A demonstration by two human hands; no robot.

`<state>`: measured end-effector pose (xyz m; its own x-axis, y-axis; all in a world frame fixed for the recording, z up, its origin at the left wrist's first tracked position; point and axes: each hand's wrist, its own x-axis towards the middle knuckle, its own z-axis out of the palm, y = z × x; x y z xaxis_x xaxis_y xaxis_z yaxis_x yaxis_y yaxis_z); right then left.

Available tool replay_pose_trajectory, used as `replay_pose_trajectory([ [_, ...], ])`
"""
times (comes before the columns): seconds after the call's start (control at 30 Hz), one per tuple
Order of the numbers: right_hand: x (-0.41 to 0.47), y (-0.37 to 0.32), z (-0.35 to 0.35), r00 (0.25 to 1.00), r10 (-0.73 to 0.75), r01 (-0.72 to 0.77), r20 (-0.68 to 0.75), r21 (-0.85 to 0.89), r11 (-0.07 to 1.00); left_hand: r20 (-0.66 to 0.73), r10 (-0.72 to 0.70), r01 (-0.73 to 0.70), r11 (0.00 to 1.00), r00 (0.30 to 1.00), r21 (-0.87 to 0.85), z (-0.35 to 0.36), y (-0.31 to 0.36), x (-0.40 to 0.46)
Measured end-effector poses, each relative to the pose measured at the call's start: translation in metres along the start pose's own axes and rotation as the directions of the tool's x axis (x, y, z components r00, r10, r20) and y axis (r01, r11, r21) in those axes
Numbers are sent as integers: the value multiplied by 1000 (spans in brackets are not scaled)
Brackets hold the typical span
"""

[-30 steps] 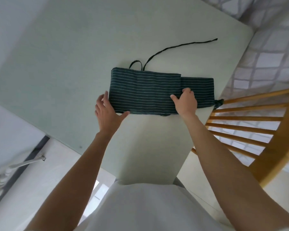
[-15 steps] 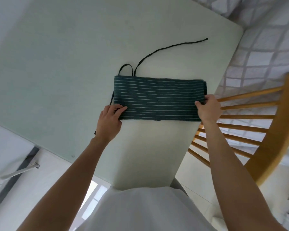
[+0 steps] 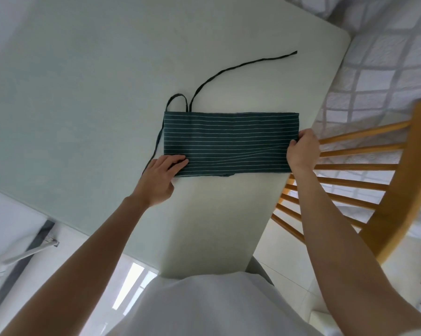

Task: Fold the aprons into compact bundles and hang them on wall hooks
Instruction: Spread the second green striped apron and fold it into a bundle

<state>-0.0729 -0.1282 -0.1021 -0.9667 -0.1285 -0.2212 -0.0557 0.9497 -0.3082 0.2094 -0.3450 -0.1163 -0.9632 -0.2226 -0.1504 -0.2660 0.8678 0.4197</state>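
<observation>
A dark green apron (image 3: 228,141) with thin white stripes lies folded into a long flat band on the pale table (image 3: 95,93). One dark strap (image 3: 233,69) trails from its far left corner toward the back right, with a small loop beside it; another strap runs down past its left end. My left hand (image 3: 162,175) rests flat on the near left corner of the band, fingers together. My right hand (image 3: 301,152) pinches the band's right end at the table's right edge.
A wooden spindle-back chair (image 3: 364,180) stands close against the table's right side. Behind it hangs a white and grey checked curtain (image 3: 379,69). A white metal rack (image 3: 17,255) sits low on the left, beyond the table's near edge.
The right part of the apron has been folded over, making an even band. My right hand moved from the middle to the right end; my left hand moved onto the near left corner.
</observation>
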Motion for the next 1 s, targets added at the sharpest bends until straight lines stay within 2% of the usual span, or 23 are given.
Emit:
replay_pose_trajectory([
  [0.07,-9,-3,3,989,-100,90,-109,-97,991,-27,-63,59,987,998,-150,-10,-3,1],
  [0.17,-47,-17,11,898,-382,352,-220,-165,921,-210,-246,181,941,946,-286,-23,-4,28],
  [0.23,-87,-30,25,819,-553,542,-156,-109,833,-223,-307,237,927,925,-292,-31,-8,54],
  [0.3,-122,-36,42,737,-675,674,18,-85,734,-190,-270,230,951,944,-207,-35,-15,74],
  [0.37,-137,-31,54,713,-670,698,205,-119,706,-144,-218,213,976,965,-48,-37,-23,81],
  [0.43,-131,-16,53,727,-612,676,312,-167,718,-91,-178,185,980,980,73,-39,-27,75],
  [0.63,-78,9,22,784,-567,621,253,-325,713,86,43,-53,991,995,120,-20,5,9],
  [0.73,-71,12,15,726,-632,688,271,-294,664,101,157,-171,973,983,153,1,27,-15],
  [0.87,-62,17,14,589,-723,805,360,-191,561,-8,297,-292,942,955,164,15,36,-17],
  [1.0,-59,25,11,568,-725,799,390,-50,599,-44,328,-326,944,944,46,12,36,-8],
])
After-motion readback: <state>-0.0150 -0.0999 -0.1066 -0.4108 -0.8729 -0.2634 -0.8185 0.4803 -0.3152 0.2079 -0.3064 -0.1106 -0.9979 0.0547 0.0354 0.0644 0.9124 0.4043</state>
